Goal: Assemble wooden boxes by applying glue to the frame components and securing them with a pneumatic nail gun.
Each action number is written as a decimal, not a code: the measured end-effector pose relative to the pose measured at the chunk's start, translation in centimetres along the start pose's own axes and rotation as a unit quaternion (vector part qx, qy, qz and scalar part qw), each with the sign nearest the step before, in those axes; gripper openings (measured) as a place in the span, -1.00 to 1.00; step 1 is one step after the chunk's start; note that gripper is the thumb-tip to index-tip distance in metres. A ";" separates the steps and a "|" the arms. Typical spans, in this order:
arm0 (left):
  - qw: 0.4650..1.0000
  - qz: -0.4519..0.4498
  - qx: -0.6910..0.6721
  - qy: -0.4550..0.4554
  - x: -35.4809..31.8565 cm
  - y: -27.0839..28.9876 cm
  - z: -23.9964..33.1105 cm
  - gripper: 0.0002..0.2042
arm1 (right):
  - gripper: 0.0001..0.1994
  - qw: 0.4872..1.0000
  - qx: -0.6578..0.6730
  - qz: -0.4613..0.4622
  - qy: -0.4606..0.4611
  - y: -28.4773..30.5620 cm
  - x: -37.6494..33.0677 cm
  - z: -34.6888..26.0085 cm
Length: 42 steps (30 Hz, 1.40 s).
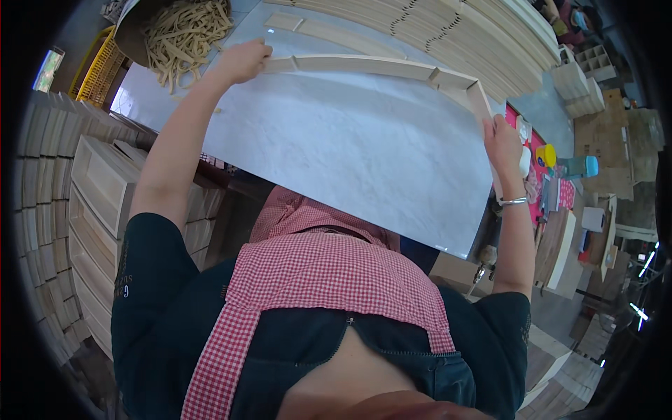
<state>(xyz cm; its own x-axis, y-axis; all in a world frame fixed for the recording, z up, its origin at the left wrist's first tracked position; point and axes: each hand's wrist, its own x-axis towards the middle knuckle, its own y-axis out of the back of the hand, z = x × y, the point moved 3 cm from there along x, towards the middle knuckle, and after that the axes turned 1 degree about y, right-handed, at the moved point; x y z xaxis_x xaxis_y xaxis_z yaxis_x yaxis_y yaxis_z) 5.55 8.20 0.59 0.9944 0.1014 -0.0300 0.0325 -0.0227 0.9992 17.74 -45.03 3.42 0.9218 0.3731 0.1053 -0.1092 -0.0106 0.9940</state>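
Above the far side of the white marbled table, a long pale wooden strip stretches between my two hands. It bends at grooved joints, and its right part turns sharply back toward me. My left hand is closed around the strip's left end. At the right edge of the table, my right hand grips the turned-back right part, its fingers partly hidden. Behind the held strip lies another pale wooden strip, flat on the table.
Grooved wooden strips are stacked at the far side. A tub of tan curled strips and a yellow basket stand far left. Wooden box frames are piled at left. A yellow-lidded jar sits at right.
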 end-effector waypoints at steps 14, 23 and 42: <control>0.975 -0.019 -0.152 -0.161 -6.9 -3.6 5.5 -0.41 | -0.77 0.945 0.312 -0.079 0.062 -3.0 -7.2 -12.1; 0.872 -0.070 -0.477 0.089 -9.6 -4.8 6.8 -0.61 | -0.75 0.905 0.187 0.108 0.366 -1.6 -9.3 -20.1; 0.898 0.072 -0.419 0.117 -10.9 -6.4 8.0 -0.31 | -0.67 0.931 0.236 0.056 0.272 -3.7 -8.7 -21.4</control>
<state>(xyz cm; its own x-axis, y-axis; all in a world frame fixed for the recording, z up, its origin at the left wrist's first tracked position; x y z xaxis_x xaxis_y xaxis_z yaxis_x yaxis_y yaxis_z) -4.68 -0.73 -5.74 0.9307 0.3657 0.0085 -0.2788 0.6941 0.6638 2.17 -28.35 -1.84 0.5760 0.7581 0.3058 0.0994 -0.4362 0.8943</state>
